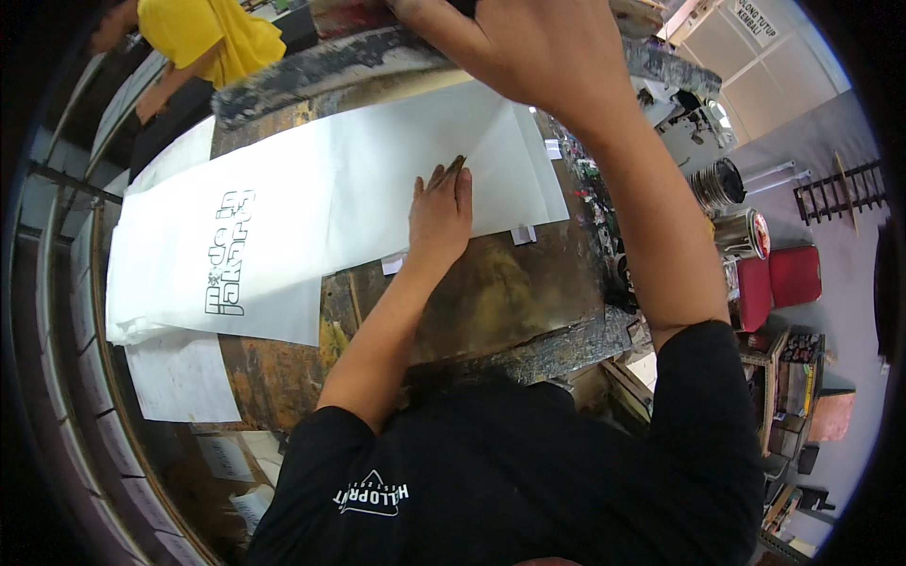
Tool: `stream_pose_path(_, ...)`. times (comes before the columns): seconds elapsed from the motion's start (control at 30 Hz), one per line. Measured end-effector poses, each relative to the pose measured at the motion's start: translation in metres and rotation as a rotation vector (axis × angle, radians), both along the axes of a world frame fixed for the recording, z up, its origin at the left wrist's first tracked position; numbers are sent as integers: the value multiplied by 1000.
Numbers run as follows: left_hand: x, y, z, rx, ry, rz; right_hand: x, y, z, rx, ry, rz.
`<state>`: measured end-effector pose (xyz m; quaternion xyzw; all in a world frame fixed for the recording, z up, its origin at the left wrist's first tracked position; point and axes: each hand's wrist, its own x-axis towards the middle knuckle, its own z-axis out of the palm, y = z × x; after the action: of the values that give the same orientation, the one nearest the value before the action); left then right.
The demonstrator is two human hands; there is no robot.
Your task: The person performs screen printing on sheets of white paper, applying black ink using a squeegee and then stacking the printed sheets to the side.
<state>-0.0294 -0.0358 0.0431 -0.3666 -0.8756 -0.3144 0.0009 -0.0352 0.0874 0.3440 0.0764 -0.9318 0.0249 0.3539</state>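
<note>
Head view: a person presses white sheets onto a stained worktop [510,302].
The left hand [440,215] lies flat and open on a sheet [377,179]; the right hand [514,47] grips a paint-crusted frame [311,75].

We are not seeing the fingers of the right hand [514,47], because the upper edge is cutting them off. The left hand [441,215] is covering part of the white sheet [377,179].

Stained worktable [510,302] w/ white sheets [311,208]
</note>
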Motion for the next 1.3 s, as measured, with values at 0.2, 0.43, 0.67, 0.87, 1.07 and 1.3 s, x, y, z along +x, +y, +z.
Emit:
stream_pose_path(0.2,21,23,-6,-236,93,-80,-6,-6,10,58,150,40)
stream_pose_path(0.43,27,27,-20,-221,112,-79,-12,-11,24,-45,-17,-49)
stream_pose_path(0.67,18,13,34,-61,283,-38,-10,-38,49,-284,-351,-280)
stream_pose_path(0.87,10,-125,127,1044,-696,176,35,17,-54,87,-165,199)
stream_pose_path(1.07,56,-166,45,280,-183,361,25,36,-180,-156,-588,287)
stream_pose_path(1.3,57,-177,-8,-28,67,341,-181,83,-268,37,-331,142)
